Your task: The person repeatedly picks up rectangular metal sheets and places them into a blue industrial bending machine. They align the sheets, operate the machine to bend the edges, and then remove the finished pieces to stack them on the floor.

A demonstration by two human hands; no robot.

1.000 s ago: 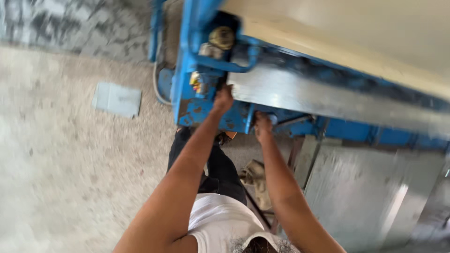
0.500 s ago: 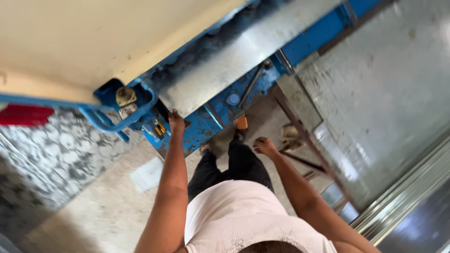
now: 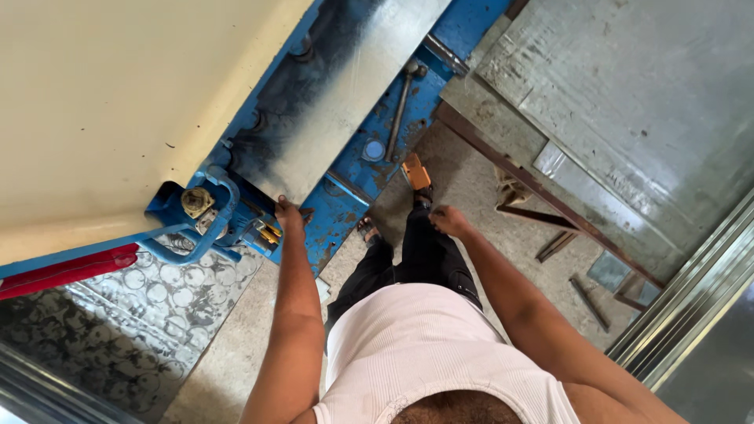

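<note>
Galvanised sheet metal (image 3: 334,102) lay on the blue machine (image 3: 357,169), running from its near corner up toward the top of the view, and that was the thing you were at. Your left hand (image 3: 287,213) rested on the sheet's near corner, fingers curled down over the edge, though whether they truly gripped it could not be made out. Your right hand (image 3: 449,221) hung free in front of your legs, loosely closed into a fist and holding nothing, well apart from the sheet.

Just left of your left hand sat a curved blue pipe guard (image 3: 212,224) around a brass-coloured fitting (image 3: 195,201). A cream panel (image 3: 118,102) covered the machine's upper left side, with a red bar (image 3: 67,271) below it. An orange pedal (image 3: 415,171) lay on the concrete floor (image 3: 471,184) by your foot. Rusty metal bars (image 3: 554,246) were scattered further right, near a large grey steel sheet (image 3: 628,102). Patterned sheet (image 3: 118,330) lay at lower left.
</note>
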